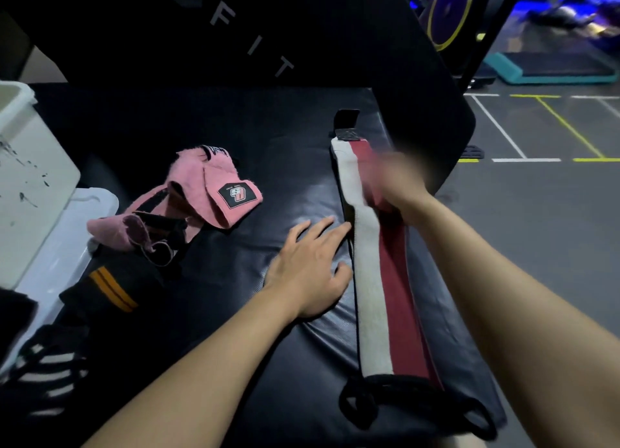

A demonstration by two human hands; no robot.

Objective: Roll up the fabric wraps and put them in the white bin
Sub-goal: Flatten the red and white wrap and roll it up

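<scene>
A long white, red and black fabric wrap lies stretched flat on the black padded mat, with a black loop at its near end. My left hand rests flat on the mat, fingertips touching the wrap's left edge. My right hand is blurred by motion over the wrap's far half; its grip is unclear. The white bin stands at the left edge. A crumpled pink wrap lies mid-mat.
A black wrap with orange stripes and a black-and-white striped one lie at the near left beside a clear plastic lid. A black padded panel rises behind the mat. Gym floor drops off to the right.
</scene>
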